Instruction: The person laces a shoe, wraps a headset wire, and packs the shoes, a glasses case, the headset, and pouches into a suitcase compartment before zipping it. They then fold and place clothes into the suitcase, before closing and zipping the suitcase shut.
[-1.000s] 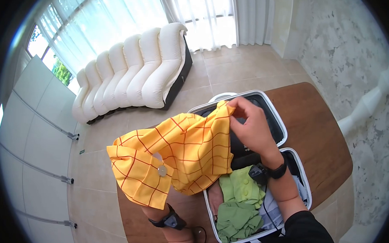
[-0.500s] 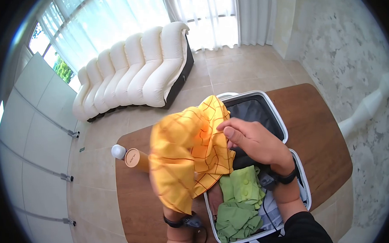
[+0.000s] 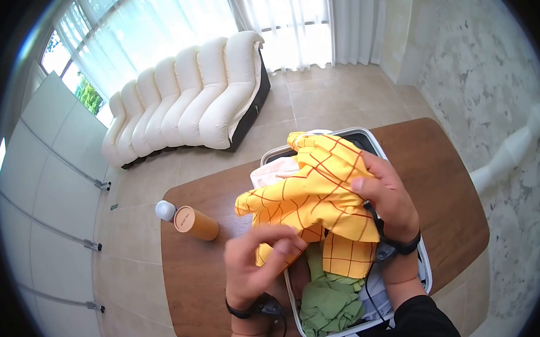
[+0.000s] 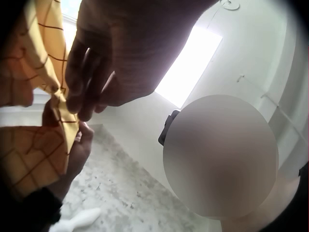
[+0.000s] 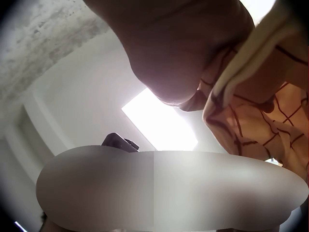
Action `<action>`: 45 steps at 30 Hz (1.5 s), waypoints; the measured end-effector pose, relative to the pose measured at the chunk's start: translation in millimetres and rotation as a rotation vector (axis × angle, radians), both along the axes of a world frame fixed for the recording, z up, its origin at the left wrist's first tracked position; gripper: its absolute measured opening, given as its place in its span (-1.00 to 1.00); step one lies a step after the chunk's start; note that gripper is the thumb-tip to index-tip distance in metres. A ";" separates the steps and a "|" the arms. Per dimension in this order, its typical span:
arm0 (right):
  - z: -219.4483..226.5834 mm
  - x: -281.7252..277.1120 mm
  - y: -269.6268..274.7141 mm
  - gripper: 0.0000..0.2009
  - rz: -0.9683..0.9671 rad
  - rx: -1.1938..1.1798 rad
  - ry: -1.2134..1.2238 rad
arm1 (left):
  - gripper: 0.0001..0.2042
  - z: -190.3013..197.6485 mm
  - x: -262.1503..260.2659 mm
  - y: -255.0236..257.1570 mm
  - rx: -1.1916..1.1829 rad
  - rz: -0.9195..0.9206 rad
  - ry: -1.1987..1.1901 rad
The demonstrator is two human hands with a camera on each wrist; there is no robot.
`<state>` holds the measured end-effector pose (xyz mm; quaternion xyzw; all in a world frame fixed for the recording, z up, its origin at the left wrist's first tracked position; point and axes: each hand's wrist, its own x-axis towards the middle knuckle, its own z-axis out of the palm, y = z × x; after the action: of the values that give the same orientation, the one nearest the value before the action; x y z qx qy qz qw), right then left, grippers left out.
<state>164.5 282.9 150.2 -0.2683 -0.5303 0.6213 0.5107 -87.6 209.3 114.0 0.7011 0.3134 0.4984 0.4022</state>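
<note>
A yellow shirt (image 3: 317,191) with a thin red check hangs bunched over the open suitcase (image 3: 431,278), and one flap of it falls over the packed clothes. My right hand (image 3: 389,189) grips its right side, thumb on top. At the lower left edge my left hand (image 3: 257,261) pinches the cloth between thumb and curled fingers; the left wrist view has these fingertips right at a yellow fold (image 4: 65,113). Pale pink cloth (image 3: 274,172) shows beside the shirt over the suitcase lid. Green clothes (image 3: 330,309) lie folded in the near half.
On the left of the brown table (image 3: 444,176) stand an orange-brown cylinder (image 3: 198,224) and a white-capped container (image 3: 165,210). Thin black cables run from the wrist cameras. Beyond the table are a white sofa (image 3: 188,99) and a panelled partition (image 3: 45,213).
The shirt has swung from the left over the suitcase and been regathered. My left hand has come out from under it to its lower edge. The cylinder and white-capped container have come into sight.
</note>
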 end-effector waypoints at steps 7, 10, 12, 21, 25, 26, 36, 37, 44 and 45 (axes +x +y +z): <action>-37.2 30.6 5.0 -0.41 0.005 -0.013 0.436 | -0.23 -26.3 -14.9 41.7 0.091 0.603 0.346; -19.4 23.8 13.8 -0.55 0.089 -0.015 0.537 | -0.24 -25.6 -11.2 43.1 -0.027 0.344 0.401; -12.4 19.8 21.2 -0.61 -0.048 -0.181 0.509 | -0.28 -15.0 -2.8 39.8 -0.286 -0.070 0.590; -29.8 24.0 37.2 -0.59 -0.733 0.432 -1.160 | -0.37 -33.9 38.2 26.4 0.040 -0.233 0.673; -43.8 1.5 28.0 -0.53 -0.263 0.559 -0.978 | -0.34 -27.4 36.2 25.5 -0.051 -0.281 0.732; -53.9 -2.9 31.7 -0.49 -0.185 0.595 -1.083 | -0.34 -26.0 34.9 25.5 -0.066 -0.297 0.737; -44.5 2.0 48.6 -0.74 -0.242 0.563 -1.354 | -0.51 -8.1 14.7 25.0 -0.229 -0.133 0.572; -33.6 4.5 43.6 -0.76 -0.317 0.716 -1.163 | -0.54 -6.2 15.7 24.8 -0.181 0.049 0.549; 4.7 12.8 1.2 -0.77 0.259 0.258 -0.190 | -0.19 -5.7 11.2 32.0 -0.010 0.635 0.256; 1.8 13.3 2.4 -0.76 0.336 0.255 -0.155 | -0.19 -5.6 8.2 34.2 0.106 0.570 0.368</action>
<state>177.8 285.3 152.0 -0.1565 -0.6794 0.6033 0.3873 -79.4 243.4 108.4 0.6835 0.5377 0.4714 0.1465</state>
